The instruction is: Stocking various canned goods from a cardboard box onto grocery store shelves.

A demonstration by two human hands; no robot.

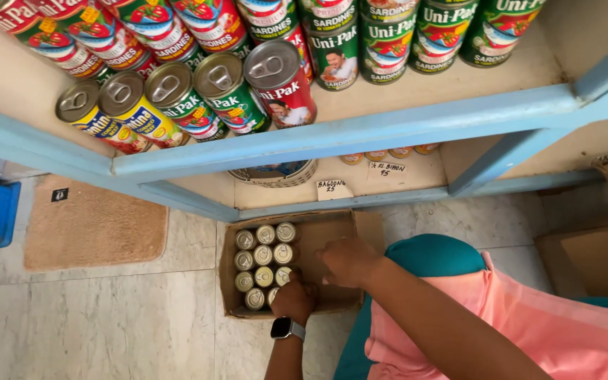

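An open cardboard box sits on the tiled floor below the shelf, with several silver-topped tin cans standing in rows in its left half. My left hand, with a watch on the wrist, reaches into the box's near edge and closes over a can at the bottom of the rows. Beside it, my right hand is down in the box's bare right half with fingers curled; what it holds is hidden.
A blue-edged shelf overhead carries several red, green and yellow tin cans. A lower shelf holds a small woven basket and paper tags. A brown mat lies left, another cardboard box right.
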